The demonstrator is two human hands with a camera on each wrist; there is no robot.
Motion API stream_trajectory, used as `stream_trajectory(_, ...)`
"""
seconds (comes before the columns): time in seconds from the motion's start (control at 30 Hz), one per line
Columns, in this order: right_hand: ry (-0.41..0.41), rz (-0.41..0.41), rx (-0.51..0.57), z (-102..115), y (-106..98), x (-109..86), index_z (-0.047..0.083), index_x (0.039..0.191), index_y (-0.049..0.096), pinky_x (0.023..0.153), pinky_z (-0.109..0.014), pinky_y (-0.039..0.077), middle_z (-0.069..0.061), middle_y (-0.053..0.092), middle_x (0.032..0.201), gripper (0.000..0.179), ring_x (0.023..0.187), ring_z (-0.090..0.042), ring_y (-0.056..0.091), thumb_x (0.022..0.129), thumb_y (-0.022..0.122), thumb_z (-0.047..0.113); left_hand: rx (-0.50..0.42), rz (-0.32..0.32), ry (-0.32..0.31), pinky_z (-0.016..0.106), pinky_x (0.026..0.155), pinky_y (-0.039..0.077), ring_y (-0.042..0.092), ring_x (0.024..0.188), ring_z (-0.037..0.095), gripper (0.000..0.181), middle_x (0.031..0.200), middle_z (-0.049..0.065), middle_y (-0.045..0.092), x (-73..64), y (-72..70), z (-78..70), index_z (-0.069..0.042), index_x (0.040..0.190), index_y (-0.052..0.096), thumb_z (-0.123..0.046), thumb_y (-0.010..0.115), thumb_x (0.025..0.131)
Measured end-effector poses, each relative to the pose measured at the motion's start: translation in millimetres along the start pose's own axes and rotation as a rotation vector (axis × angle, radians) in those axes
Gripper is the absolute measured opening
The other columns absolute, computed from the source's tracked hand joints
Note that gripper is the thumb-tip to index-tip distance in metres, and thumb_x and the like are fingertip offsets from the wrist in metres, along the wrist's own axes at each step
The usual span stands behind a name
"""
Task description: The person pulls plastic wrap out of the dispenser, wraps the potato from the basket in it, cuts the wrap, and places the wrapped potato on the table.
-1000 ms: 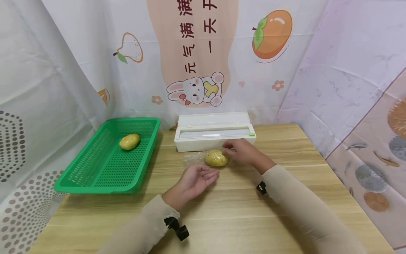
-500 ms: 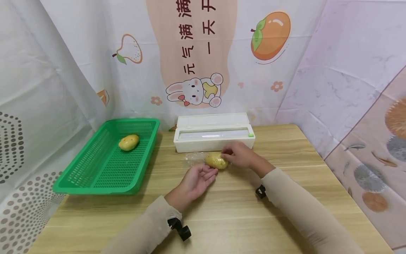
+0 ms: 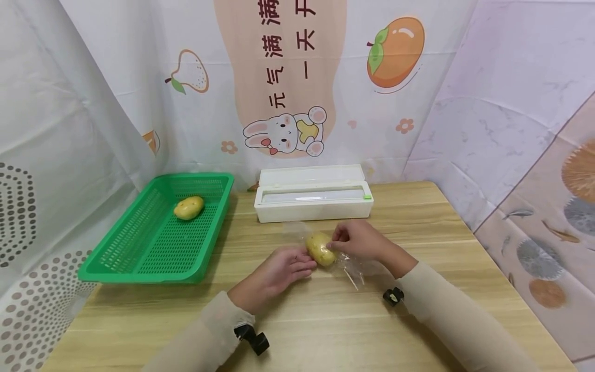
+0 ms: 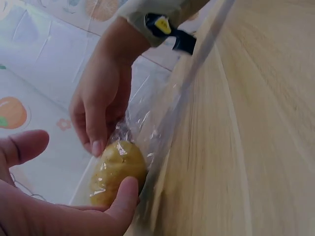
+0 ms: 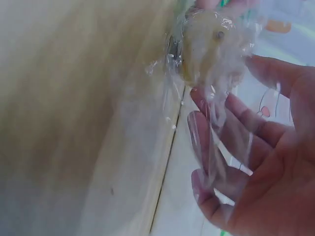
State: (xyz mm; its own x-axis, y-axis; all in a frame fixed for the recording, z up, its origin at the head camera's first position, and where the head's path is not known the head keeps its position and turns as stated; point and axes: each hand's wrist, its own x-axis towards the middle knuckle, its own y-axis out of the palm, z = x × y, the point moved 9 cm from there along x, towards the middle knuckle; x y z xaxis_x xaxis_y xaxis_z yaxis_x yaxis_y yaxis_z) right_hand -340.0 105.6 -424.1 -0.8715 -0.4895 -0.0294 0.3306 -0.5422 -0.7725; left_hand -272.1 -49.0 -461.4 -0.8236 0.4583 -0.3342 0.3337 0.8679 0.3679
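A yellow potato (image 3: pixel 321 249) in clear cling film (image 3: pixel 354 273) lies mid-table, tilted in the head view. My left hand (image 3: pixel 281 271) is palm up with extended fingers, its fingertips at the potato's near left side. At the opposite end, my right hand (image 3: pixel 360 243) pinches the film between thumb and fingers. Gathered film shows beside the right fingertips in the left wrist view, where the potato (image 4: pixel 118 164) looks glossy under its wrap. Across the right fingers hangs a loose tail of film (image 5: pixel 214 142) in the right wrist view.
A white cling film box (image 3: pixel 313 212) with raised lid and a green cutter tab (image 3: pixel 367 197) stands behind the hands. Left of it, a green basket (image 3: pixel 217 230) holds another potato (image 3: pixel 189 207). Printed curtains surround the wooden table (image 3: pixel 348 320).
The wrapped potato has turned and come slightly nearer. My right hand has moved toward me, with film now spread out below it. The left fingers have stayed close to the potato.
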Motion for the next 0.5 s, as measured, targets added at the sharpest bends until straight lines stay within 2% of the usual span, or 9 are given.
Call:
stream_trajectory(0.27, 0.131, -0.030, 0.104, -1.1, 11.7, -24.5, 0.022, 0.077, 0.063, 0.051, -0.032, 0.047, 0.001, 0.063, 0.069, 0.030, 0.058, -0.014, 0.055, 0.076, 0.075, 0.051, 0.245, -0.019, 0.044, 0.043, 0.093, 0.050, 0.061, 0.106, 0.031, 0.055, 0.123, 0.023, 0.057, 0.7, -9.3, -3.3, 0.012, 0.137, 0.039, -0.006, 0.056, 0.088)
stream_trajectory(0.5, 0.144, -0.055, 0.170, 4.9, 16.2, -33.8, 0.018, 0.075, 0.062, 0.048, -0.032, 0.048, -0.001, 0.062, 0.065, 0.032, 0.055, -0.015, 0.057, 0.075, 0.077, 0.047, 0.465, 0.006, 0.072, 0.042, 0.085, 0.053, 0.063, 0.101, 0.029, 0.054, 0.121, 0.020, 0.060, 1.0, -7.0, -8.3, 0.009, 0.135, 0.044, -0.009, 0.060, 0.087)
